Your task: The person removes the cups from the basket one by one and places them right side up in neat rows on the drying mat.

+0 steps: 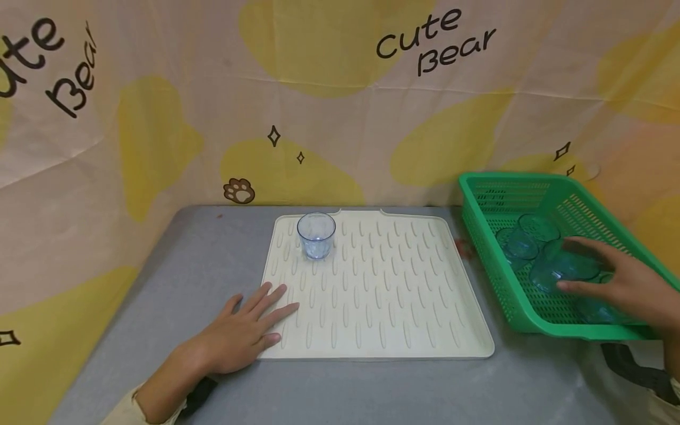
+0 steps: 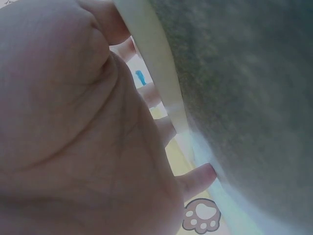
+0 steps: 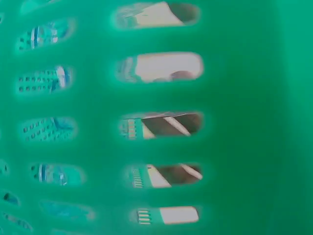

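On the left edge of a white ribbed drying mat [image 1: 372,283] rests my left hand [image 1: 241,330], fingers spread. The left wrist view shows its palm [image 2: 78,127] close up beside the mat's rim [image 2: 159,63]. A clear bluish drinking glass [image 1: 316,237] stands upright at the mat's back left. Inside the green basket [image 1: 523,304], my right hand [image 1: 611,283] grips a glass [image 1: 552,268] between thumb and fingers. Other glasses [image 1: 538,227] lie around it, partly overlapping. The right wrist view is filled by the slotted basket wall [image 3: 98,117], hiding the hand's grip.
A grey table [image 1: 212,265] lies under the mat and basket. Behind it hangs a patterned cloth [image 1: 340,118] with yellow patches and lettering. The basket's raised rim [image 1: 489,274] stands just right of the mat.
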Demonstrator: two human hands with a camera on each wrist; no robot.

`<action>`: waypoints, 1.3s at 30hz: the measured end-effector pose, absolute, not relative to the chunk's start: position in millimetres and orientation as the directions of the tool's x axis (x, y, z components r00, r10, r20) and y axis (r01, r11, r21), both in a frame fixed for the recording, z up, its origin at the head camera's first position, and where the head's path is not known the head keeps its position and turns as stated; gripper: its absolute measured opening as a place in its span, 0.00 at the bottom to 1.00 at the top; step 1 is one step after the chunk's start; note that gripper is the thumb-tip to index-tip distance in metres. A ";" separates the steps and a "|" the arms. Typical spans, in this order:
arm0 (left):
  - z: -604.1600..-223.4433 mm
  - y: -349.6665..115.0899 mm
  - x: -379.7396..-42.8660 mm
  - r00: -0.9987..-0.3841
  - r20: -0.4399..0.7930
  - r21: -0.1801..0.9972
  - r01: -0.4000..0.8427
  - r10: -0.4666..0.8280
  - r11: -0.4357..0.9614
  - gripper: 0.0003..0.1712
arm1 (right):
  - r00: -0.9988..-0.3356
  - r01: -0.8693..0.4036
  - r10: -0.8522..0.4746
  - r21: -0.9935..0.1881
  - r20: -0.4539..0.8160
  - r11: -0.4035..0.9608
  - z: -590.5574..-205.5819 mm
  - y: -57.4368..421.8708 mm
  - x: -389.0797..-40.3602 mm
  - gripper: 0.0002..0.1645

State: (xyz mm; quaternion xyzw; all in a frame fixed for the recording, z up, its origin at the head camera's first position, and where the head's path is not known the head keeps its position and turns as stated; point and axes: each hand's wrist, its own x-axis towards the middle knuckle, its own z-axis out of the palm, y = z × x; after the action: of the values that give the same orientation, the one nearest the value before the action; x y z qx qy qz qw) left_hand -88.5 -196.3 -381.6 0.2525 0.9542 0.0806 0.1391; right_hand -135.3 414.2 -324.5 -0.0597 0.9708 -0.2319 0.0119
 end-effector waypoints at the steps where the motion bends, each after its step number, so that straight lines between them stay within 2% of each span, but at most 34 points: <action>1: -381.8 -196.3 -88.4 -0.833 -0.220 0.225 0.463 0.508 0.857 0.32 | -0.992 -0.120 -0.122 -0.471 0.027 0.874 -324.3 414.6 -134.6 0.55; 8: -381.4 -195.3 -88.8 -0.834 -0.216 0.229 0.463 0.508 0.856 0.32 | -0.980 -0.200 -0.173 -0.580 0.103 0.790 -323.2 415.2 -131.7 0.55; 19: -382.2 -196.3 -87.2 -0.832 -0.213 0.225 0.469 0.513 0.854 0.32 | -0.974 -0.225 -0.178 -0.595 0.137 0.771 -312.7 405.2 -129.6 0.55; 39: -383.0 -195.8 -88.6 -0.834 -0.219 0.243 0.455 0.506 0.857 0.32 | -0.969 -0.248 -0.194 -0.643 0.155 0.725 -283.9 358.9 -127.4 0.51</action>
State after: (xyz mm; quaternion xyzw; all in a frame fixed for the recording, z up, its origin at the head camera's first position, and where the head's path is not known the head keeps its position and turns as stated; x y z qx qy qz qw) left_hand -88.6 -195.8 -383.0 0.2521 0.9534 0.0906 0.1390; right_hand -127.4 358.9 -283.9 -0.1189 0.9279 -0.3511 -0.0383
